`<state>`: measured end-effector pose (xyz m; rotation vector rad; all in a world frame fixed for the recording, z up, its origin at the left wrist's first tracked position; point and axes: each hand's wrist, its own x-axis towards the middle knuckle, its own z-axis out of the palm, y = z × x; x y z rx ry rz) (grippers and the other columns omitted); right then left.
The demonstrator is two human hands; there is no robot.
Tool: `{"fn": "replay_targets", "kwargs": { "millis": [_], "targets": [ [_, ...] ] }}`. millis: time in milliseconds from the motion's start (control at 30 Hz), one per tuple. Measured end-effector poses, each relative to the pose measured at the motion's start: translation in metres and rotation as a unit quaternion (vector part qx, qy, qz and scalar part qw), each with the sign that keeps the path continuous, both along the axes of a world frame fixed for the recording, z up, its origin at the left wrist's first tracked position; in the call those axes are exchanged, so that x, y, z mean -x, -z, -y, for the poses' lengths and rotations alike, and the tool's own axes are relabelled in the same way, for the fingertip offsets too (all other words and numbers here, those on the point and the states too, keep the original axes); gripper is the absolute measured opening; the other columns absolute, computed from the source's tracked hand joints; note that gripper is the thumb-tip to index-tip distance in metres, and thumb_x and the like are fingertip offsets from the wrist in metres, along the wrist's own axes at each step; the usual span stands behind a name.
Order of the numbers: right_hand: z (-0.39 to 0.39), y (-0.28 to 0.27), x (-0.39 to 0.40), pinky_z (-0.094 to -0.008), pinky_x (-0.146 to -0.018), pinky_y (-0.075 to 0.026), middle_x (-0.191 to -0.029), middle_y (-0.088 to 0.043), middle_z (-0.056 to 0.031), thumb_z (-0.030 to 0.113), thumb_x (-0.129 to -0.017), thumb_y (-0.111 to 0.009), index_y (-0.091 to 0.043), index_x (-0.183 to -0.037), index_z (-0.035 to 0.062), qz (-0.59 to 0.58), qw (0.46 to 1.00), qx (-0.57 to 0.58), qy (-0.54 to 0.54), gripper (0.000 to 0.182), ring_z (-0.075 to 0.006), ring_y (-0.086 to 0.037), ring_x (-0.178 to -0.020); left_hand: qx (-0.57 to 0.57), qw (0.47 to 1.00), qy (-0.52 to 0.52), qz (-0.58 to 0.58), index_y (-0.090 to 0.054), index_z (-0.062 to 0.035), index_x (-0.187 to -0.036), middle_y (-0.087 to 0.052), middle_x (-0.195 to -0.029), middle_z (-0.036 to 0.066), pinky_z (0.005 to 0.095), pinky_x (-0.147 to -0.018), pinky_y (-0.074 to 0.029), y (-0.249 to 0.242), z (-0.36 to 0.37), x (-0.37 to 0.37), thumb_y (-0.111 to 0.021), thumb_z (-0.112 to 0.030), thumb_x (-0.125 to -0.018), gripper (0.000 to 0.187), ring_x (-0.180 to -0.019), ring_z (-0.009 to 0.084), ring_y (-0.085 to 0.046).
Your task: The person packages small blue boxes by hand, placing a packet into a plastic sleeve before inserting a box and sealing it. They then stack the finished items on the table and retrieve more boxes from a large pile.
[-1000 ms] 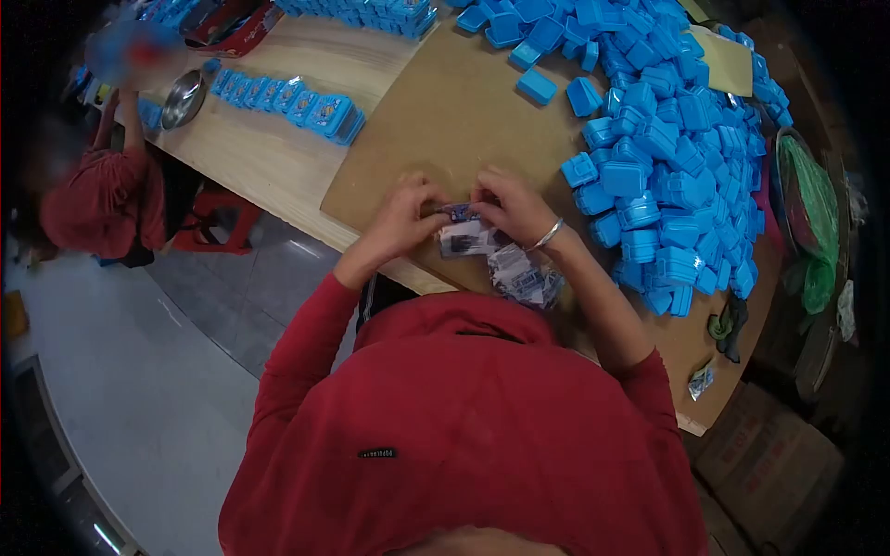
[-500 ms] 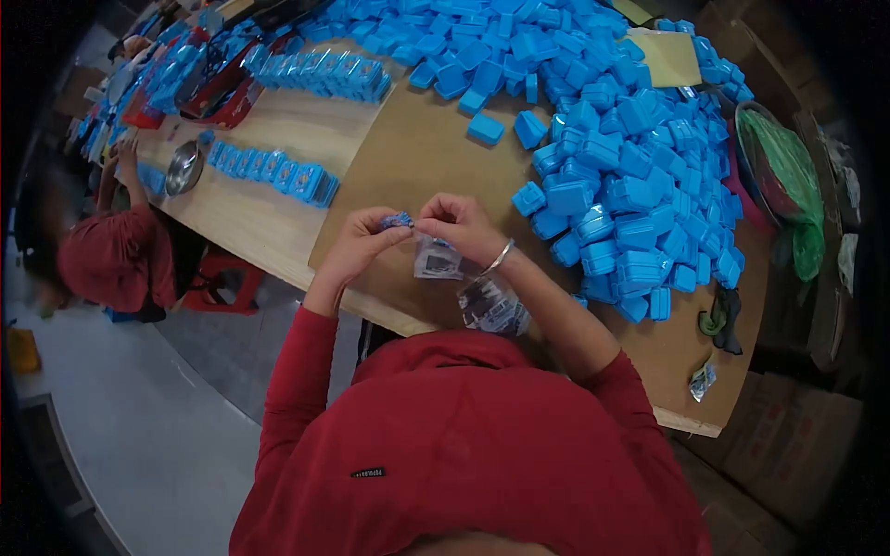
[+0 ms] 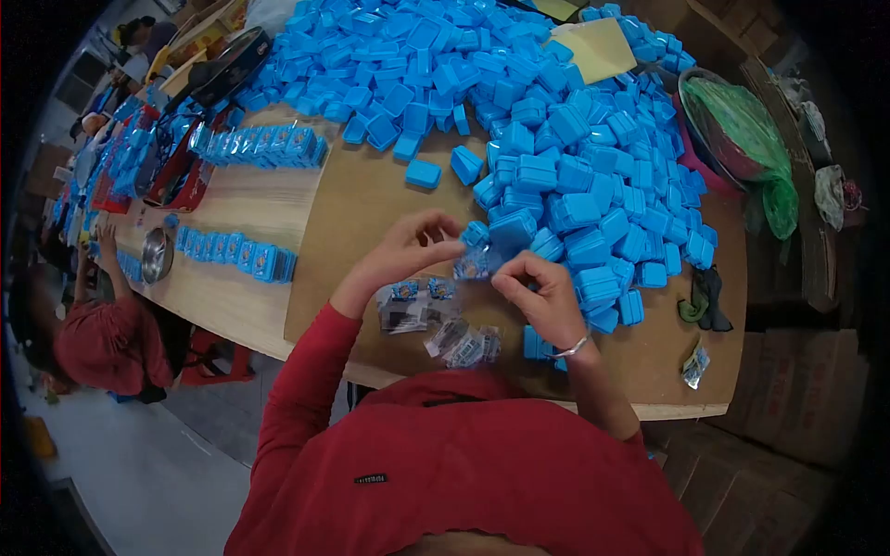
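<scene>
My left hand (image 3: 405,252) and my right hand (image 3: 543,295) hold a small clear printed packet (image 3: 473,265) between their fingertips, at the near edge of a big heap of small blue plastic boxes (image 3: 547,139). The packet hangs just over a brown cardboard sheet (image 3: 357,208) that covers the table. Below my hands lie several more printed packets (image 3: 417,304) in a loose pile. My right wrist wears a silver bangle. Both sleeves are red.
Rows of filled blue boxes (image 3: 236,253) stand on the wooden table to the left, beside a steel bowl (image 3: 155,255). A person in red (image 3: 107,343) sits at the far left. A basin lined with a green bag (image 3: 737,130) sits at the right edge, cardboard cartons below it.
My hands have moved right, up to the edge of the blue heap, still holding the packet. The view has tilted up, showing more of the heap and table.
</scene>
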<state>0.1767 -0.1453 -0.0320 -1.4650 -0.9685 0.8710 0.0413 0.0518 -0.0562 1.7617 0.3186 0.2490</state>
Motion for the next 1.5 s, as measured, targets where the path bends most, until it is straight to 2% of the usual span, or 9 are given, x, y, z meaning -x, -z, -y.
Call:
{"fn": "replay_targets", "kwargs": {
  "millis": [67,167,300,567,733,1000,1133,1300,1500],
  "targets": [
    [0.021,-0.002,-0.003,-0.0215,-0.062,-0.042,-0.074,-0.061,0.0002,0.007,-0.084,-0.063,-0.063,-0.082,0.0011,-0.093,0.991,0.064,-0.073,0.006,-0.0048,-0.053,-0.069,-0.181,0.983,-0.033,0.01,-0.051,-0.008,-0.121,-0.054,-0.116,0.005,0.032,-0.073,-0.045,0.005,0.012,-0.012,-0.073,-0.018,-0.072,0.055,-0.097,0.0147,-0.051],
    [0.037,-0.005,0.006,-0.025,-0.066,-0.046,-0.08,-0.064,-0.0046,0.01,-0.082,-0.065,-0.063,-0.079,0.0003,-0.04,0.977,0.107,-0.183,0.01,-0.0101,-0.059,-0.075,-0.201,0.979,-0.034,0.007,-0.054,-0.0048,-0.107,-0.055,-0.102,0.008,0.0292,-0.073,-0.046,0.04,0.015,-0.024,-0.073,-0.013,-0.072,0.04,-0.09,0.0135,-0.054],
    [0.034,-0.004,0.026,-0.0263,-0.063,-0.047,-0.079,-0.064,-0.0055,0.013,-0.084,-0.064,-0.062,-0.083,0.0009,-0.072,0.955,0.014,-0.288,0.012,-0.0099,-0.058,-0.071,0.05,0.979,-0.2,-0.013,-0.056,-0.0016,-0.096,-0.056,-0.076,-0.001,0.0223,-0.06,-0.045,0.06,0.009,-0.004,-0.065,-0.003,-0.075,0.022,-0.069,0.0073,-0.054],
    [0.016,0.002,0.039,-0.0288,-0.061,-0.045,-0.077,-0.062,-0.0063,0.013,-0.084,-0.062,-0.06,-0.09,0.0028,-0.069,0.885,-0.024,-0.46,0.012,-0.0139,-0.057,-0.069,-0.158,0.944,-0.29,0.01,-0.057,-0.0039,-0.104,-0.059,-0.086,0.005,0.0271,-0.063,-0.046,0.063,0.005,0.013,-0.069,-0.016,-0.077,0.032,-0.073,0.0123,-0.056],
    [0.021,-0.009,0.043,-0.0293,-0.063,-0.045,-0.076,-0.061,-0.008,0.015,-0.086,-0.059,-0.058,-0.089,0.0026,-0.038,0.937,0.036,-0.347,0.013,-0.0168,-0.057,-0.068,-0.203,0.935,-0.133,-0.259,-0.053,-0.0015,-0.109,-0.059,-0.099,0.013,0.0292,-0.064,-0.046,0.057,-0.002,-0.025,-0.074,-0.031,-0.073,0.051,-0.073,0.0157,-0.057],
    [0.021,0.028,0.027,-0.0231,-0.07,-0.046,-0.084,-0.062,-0.003,0.009,-0.089,-0.058,-0.058,-0.09,-0.0002,-0.114,0.991,-0.024,0.074,0.009,-0.0071,-0.056,-0.078,0.048,0.982,-0.183,0.015,-0.05,-0.0029,-0.105,-0.055,-0.106,0.012,0.0318,-0.08,-0.047,0.063,0.033,0.038,-0.073,-0.008,-0.066,0.046,-0.1,0.0191,-0.056],
    [-0.006,0.04,0.016,-0.0224,-0.069,-0.045,-0.082,-0.061,-0.0019,0.012,-0.089,-0.06,-0.058,-0.091,0.0001,0.045,0.995,-0.044,0.074,0.013,-0.0059,-0.055,-0.078,-0.098,0.967,-0.221,0.078,-0.051,-0.0052,-0.104,-0.049,-0.119,0.013,0.0332,-0.093,-0.041,0.056,0.025,0.053,-0.069,0.002,-0.066,0.043,-0.115,0.0231,-0.049],
    [-0.022,0.039,0.021,-0.0203,-0.074,-0.045,-0.091,-0.064,-0.0021,0.009,-0.09,-0.059,-0.058,-0.094,0.0008,-0.063,0.997,-0.03,0.012,0.009,-0.0049,-0.056,-0.085,-0.26,0.942,-0.21,0.03,-0.055,-0.0056,-0.105,-0.043,-0.13,0.014,0.036,-0.1,-0.035,0.051,0.022,0.076,-0.069,0.001,-0.068,0.04,-0.122,0.025,-0.043],
    [-0.024,0.039,0.032,-0.0207,-0.071,-0.046,-0.09,-0.065,-0.0027,0.009,-0.087,-0.062,-0.059,-0.096,-0.0002,-0.092,0.995,-0.012,-0.036,0.013,-0.0052,-0.058,-0.081,0.152,0.971,-0.184,-0.032,-0.06,-0.0012,-0.087,-0.06,-0.1,0.008,0.0278,-0.085,-0.042,0.006,0.052,0.065,-0.065,0.0,-0.077,0.011,-0.097,0.0133,-0.054]
  ]
}}
